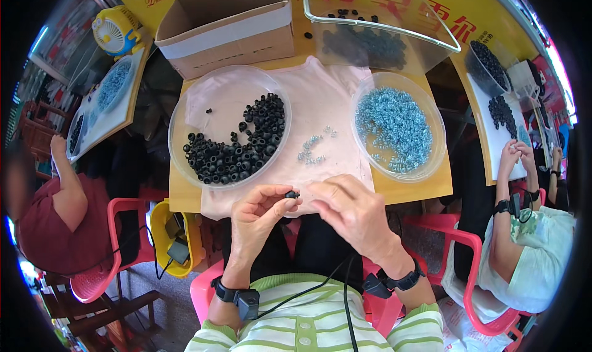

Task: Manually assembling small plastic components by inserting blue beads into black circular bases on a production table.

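Note:
Between the thumb and fingers of my left hand point(256, 219) is a small black round plastic piece point(291, 195), held above the near edge of the pink cloth. My right hand point(351, 213) is close beside it, its fingers curled together; anything in them is hidden. A clear round tub point(216, 81) beyond my left hand holds many similar black pieces point(237, 158). Farther right, another clear tub point(441, 151) is partly filled with small clear-blue pieces point(398, 124). A few clear-blue pieces point(310, 150) lie loose on the cloth point(320, 99) between the tubs.
An open cardboard box point(231, 40) and a clear rectangular bin point(425, 53) with dark pieces stand along the far side of the table. People sit at side tables on both sides. A yellow bin point(196, 244) sits below left. Dark cables cross my lap.

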{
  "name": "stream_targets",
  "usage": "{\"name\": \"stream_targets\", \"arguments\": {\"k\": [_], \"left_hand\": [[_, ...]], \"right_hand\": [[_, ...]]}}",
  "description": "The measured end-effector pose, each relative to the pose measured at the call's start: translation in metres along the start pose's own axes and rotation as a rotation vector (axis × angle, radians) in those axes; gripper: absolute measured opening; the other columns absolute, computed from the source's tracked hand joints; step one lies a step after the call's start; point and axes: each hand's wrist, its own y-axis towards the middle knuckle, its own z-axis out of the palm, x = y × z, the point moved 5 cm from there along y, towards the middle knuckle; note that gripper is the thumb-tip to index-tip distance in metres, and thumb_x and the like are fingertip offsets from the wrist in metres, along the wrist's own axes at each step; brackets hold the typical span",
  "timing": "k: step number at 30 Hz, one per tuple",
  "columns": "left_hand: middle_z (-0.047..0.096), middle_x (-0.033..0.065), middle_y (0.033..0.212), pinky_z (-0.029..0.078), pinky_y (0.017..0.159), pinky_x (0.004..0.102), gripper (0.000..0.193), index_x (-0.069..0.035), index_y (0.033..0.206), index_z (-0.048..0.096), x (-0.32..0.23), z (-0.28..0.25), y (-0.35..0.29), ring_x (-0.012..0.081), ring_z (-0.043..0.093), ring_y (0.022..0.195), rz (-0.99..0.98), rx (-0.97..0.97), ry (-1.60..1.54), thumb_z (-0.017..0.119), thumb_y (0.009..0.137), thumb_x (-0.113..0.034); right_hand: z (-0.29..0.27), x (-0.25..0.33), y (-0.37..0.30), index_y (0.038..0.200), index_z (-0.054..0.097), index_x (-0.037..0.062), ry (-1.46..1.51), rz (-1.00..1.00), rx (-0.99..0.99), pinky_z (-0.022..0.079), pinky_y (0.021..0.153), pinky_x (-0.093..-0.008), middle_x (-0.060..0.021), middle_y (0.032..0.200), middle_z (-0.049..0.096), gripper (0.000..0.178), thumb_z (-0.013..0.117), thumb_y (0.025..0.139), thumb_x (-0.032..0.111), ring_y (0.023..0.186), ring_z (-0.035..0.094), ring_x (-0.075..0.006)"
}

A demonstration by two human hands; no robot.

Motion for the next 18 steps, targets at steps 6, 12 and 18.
{"name": "stream_targets", "arguments": {"k": [6, 12, 18], "left_hand": [[0.067, 0.0126, 0.100, 0.056, 0.081, 0.0293, 0.020, 0.005, 0.108, 0.061, 0.006, 0.004, 0.002, 0.0180, 0.067, 0.089, -0.071, 0.065, -0.029, 0.062, 0.089, 0.003], [0.067, 0.0122, 0.099, 0.056, 0.082, 0.0294, 0.020, 0.006, 0.109, 0.060, 0.010, 0.000, 0.005, 0.0177, 0.067, 0.090, -0.102, 0.062, -0.033, 0.061, 0.090, 0.002], [0.066, 0.0105, 0.100, 0.056, 0.083, 0.0282, 0.020, 0.005, 0.110, 0.058, 0.016, 0.002, 0.009, 0.0168, 0.067, 0.091, -0.134, 0.073, -0.040, 0.060, 0.091, 0.001]], "right_hand": [[0.009, 0.001, 0.002, 0.096, 0.064, 0.0076, -0.030, -0.186, -0.007, 0.052, 0.061, -0.0276, -0.0020, 0.088, 0.062, 0.028, 0.073, 0.069, 0.007, 0.079, 0.062, -0.0170], [0.014, -0.001, 0.006, 0.089, 0.062, 0.0088, 0.001, -0.159, -0.017, 0.051, 0.058, -0.0286, -0.0016, 0.082, 0.060, 0.024, 0.072, 0.067, 0.005, 0.076, 0.062, -0.0172], [0.010, -0.011, 0.012, 0.083, 0.059, 0.0102, -0.084, -0.107, 0.030, 0.049, 0.059, -0.0302, -0.0016, 0.076, 0.056, 0.021, 0.071, 0.067, 0.005, 0.073, 0.060, -0.0178]]}}
